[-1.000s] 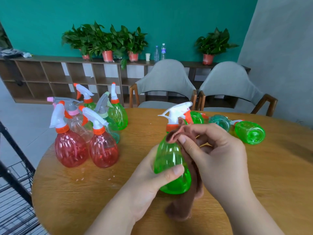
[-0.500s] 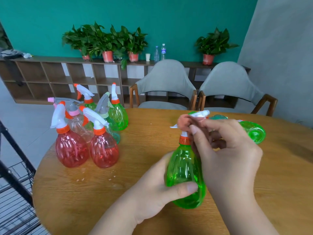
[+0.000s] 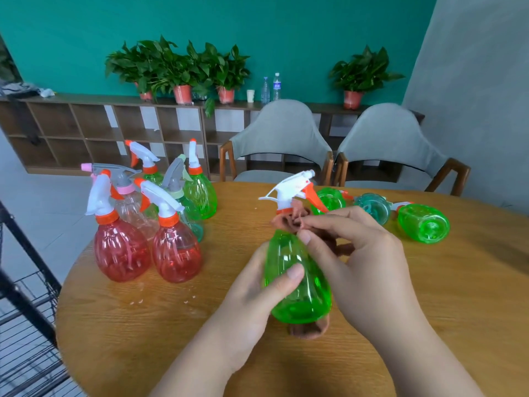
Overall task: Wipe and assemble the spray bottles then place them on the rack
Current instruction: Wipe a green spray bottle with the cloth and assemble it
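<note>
A green spray bottle [image 3: 297, 282] with a white trigger head [image 3: 292, 187] and orange collar stands tilted over the round wooden table [image 3: 429, 296]. My left hand [image 3: 257, 293] grips its body, thumb across the front. My right hand [image 3: 357, 253] pinches a brown cloth [image 3: 289, 220] against the bottle's neck; the cloth's tail shows under the bottle's base. Several assembled bottles stand at the left, among them two red ones [image 3: 121, 250] [image 3: 177, 253].
Three bottles lie on their sides at the back right: two green [image 3: 423, 223] [image 3: 329, 199] and one teal [image 3: 373, 206]. A black wire rack [image 3: 25, 310] stands left of the table. Two grey chairs [image 3: 282, 138] sit behind it. Water drops dot the tabletop near the red bottles.
The bottle has been turned and shifted slightly left. My right hand slid the cloth from the trigger head down to the neck, so the white head is uncovered again.
</note>
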